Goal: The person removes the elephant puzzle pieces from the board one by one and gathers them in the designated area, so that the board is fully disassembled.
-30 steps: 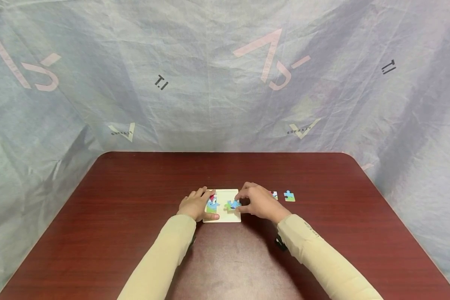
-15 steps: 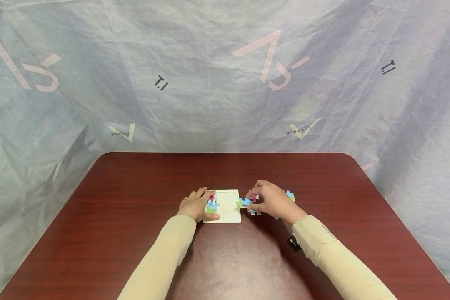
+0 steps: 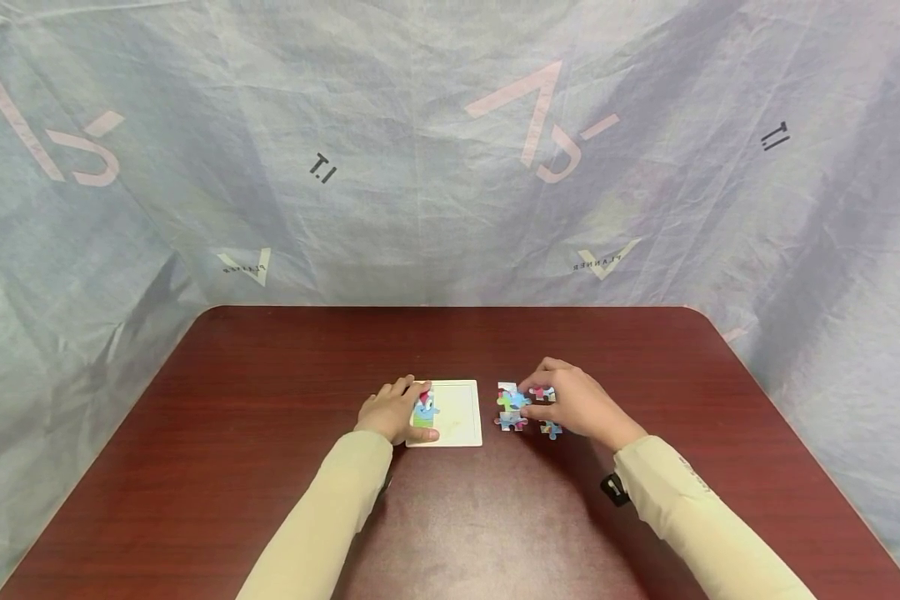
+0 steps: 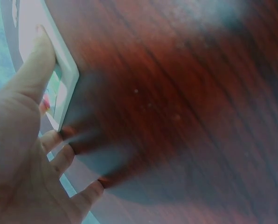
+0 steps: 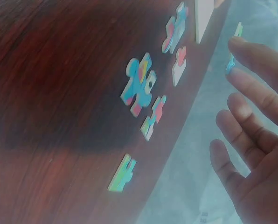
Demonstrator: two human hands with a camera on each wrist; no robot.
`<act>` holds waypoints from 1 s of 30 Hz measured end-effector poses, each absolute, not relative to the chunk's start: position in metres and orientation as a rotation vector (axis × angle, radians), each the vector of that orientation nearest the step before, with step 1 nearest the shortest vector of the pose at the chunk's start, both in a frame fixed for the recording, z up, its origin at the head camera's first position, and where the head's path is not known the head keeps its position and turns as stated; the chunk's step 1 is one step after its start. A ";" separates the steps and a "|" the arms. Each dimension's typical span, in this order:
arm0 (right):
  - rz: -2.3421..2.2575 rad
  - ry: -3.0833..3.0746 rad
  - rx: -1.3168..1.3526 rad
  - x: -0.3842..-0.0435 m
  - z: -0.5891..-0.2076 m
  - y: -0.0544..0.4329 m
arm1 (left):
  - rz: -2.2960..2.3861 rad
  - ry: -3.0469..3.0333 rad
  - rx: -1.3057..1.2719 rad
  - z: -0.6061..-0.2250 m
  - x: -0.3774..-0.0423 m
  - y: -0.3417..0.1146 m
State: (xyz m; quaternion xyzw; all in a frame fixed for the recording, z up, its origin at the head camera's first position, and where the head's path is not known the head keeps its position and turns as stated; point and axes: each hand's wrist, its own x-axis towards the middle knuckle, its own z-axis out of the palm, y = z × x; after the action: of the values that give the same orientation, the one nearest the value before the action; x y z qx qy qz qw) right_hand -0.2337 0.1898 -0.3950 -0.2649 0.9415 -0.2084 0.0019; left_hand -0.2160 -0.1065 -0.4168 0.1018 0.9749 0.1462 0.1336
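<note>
My left hand (image 3: 390, 412) rests on the left side of a pale square puzzle tray (image 3: 461, 417). Its thumb (image 4: 40, 51) lies on the tray, while the other fingers spread past the edge onto the table. Fitted puzzle pieces (image 3: 423, 412), red, blue and green, fill the tray's left strip, partly covered by that hand. To the right, my right hand (image 3: 581, 404) pinches a blue and green puzzle piece (image 3: 512, 401) between thumb and index finger. The right wrist view shows this held piece (image 5: 231, 64) edge-on, raised above the loose ones.
Several loose puzzle pieces lie right of the tray: a blue one (image 3: 511, 422), a red and white one (image 3: 543, 393) and a blue and orange one (image 3: 551, 430). A green piece (image 5: 121, 175) lies farther off in the right wrist view. A grey printed cloth (image 3: 420, 167) hangs behind the table.
My right hand has moved right, from over the tray to above the loose pieces, still pinching the blue and green piece. The left hand has stayed in place.
</note>
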 end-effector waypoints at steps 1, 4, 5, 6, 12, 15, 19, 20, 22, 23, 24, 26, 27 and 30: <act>-0.662 2.952 -0.835 -0.233 -0.395 0.192 | 0.425 2.826 0.295 -0.417 -0.216 -0.106; -0.688 2.945 -0.852 -0.232 -0.397 0.200 | 0.424 2.827 0.298 -0.417 -0.216 -0.106; -0.697 2.943 -0.850 -0.231 -0.397 0.202 | 0.425 2.828 0.298 -0.417 -0.216 -0.106; -0.706 2.939 -0.842 -0.230 -0.397 0.205 | 0.424 2.828 0.299 -0.416 -0.216 -0.106; -0.722 2.944 -0.785 -0.228 -0.401 0.223 | 0.424 2.826 0.294 -0.415 -0.215 -0.106; -0.730 2.956 -0.786 -0.227 -0.402 0.231 | 0.425 2.824 0.292 -0.415 -0.215 -0.105; -0.744 2.957 -0.768 -0.225 -0.403 0.241 | 0.429 2.827 0.298 -0.414 -0.214 -0.105; -0.747 2.957 -0.763 -0.225 -0.403 0.243 | 0.431 2.828 0.299 -0.414 -0.214 -0.105; -0.749 2.963 -0.755 -0.224 -0.403 0.246 | 0.433 2.830 0.302 -0.414 -0.214 -0.105; -0.750 2.966 -0.751 -0.223 -0.404 0.248 | 0.434 2.830 0.303 -0.414 -0.214 -0.105; -0.748 2.969 -0.748 -0.223 -0.404 0.249 | 0.436 2.832 0.303 -0.413 -0.214 -0.105; -0.749 2.970 -0.730 -0.222 -0.406 0.253 | 0.438 2.833 0.302 -0.413 -0.214 -0.105; -0.747 2.970 -0.724 -0.221 -0.407 0.255 | 0.439 2.834 0.302 -0.413 -0.213 -0.105; -0.748 2.968 -0.695 -0.219 -0.411 0.260 | 0.440 2.837 0.303 -0.412 -0.213 -0.105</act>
State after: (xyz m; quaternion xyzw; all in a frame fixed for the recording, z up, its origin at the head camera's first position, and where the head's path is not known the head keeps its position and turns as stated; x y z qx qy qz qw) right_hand -0.2189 0.2603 -0.4107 -0.2215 0.9456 -0.2383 0.0015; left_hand -0.2131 -0.1048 -0.4123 0.1039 0.9748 0.1512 0.1270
